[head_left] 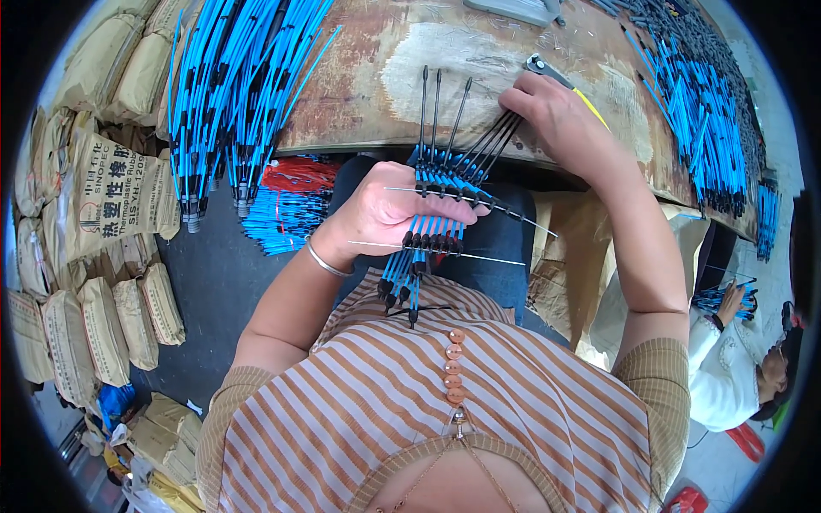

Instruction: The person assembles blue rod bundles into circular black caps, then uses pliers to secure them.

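Note:
My left hand (385, 205) is closed around a bundle of thin blue rods (439, 226) with black joints, which look like umbrella ribs. Two thin metal wires run crosswise at the bundle: the upper wire (534, 226) slants past my fingers, and the lower wire (496, 259) passes at a row of black joints. Black rods (438, 111) fan out from the bundle toward the table. To the right, my right hand (547, 111) is closed on the ends of several of these black rods; its fingertips are partly hidden. Beside that hand lie yellow-handled cutting pliers (590, 107).
The worn wooden table (351, 94) spans the far side. Bundles of blue rods (244, 94) overhang it at left, more rods (705, 128) at right. Paper sacks (111, 184) are stacked on the left. A co-worker in a white top (727, 376) handles blue rods at far right.

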Demonstrator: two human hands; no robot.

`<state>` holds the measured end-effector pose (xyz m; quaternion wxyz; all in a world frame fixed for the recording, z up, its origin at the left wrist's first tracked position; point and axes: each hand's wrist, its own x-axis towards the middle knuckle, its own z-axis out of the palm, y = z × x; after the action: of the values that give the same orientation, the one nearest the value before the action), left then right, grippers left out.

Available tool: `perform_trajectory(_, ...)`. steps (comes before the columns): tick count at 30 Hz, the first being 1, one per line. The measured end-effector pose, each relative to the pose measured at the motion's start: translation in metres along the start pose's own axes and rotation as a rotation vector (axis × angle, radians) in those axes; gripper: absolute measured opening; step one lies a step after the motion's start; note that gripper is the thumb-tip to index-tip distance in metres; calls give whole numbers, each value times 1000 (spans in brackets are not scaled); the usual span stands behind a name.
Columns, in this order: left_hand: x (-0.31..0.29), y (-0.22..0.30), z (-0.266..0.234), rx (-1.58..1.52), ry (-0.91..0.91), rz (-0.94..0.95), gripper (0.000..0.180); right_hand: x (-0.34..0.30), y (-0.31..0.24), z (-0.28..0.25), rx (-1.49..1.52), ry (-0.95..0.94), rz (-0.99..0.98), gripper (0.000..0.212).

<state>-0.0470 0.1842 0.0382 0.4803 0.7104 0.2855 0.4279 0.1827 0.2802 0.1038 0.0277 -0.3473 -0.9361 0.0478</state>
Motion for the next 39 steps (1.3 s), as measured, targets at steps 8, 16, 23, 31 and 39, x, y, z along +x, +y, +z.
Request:
perform_trajectory(8, -1, 4, -5, 68, -21, 56, 20, -3, -1, 5, 54, 65, 10, 25)
perform_trajectory(16, 3, 10, -4, -67, -39, -17, 20, 4, 1, 8, 57, 66, -14, 26)
perform_trajectory(23, 3, 7, -6, -138, -13, 5, 21, 15, -12, 10, -91, 74, -65, 32)
perform_trajectory(31, 4, 20, -11, -183, -57, 40, 22, 17, -12, 17, -84, 107, -73, 31)
perform_trajectory(39, 5, 15, -11, -375, -32, -94, 22, 27, -9, 16, -67, 54, -93, 26)
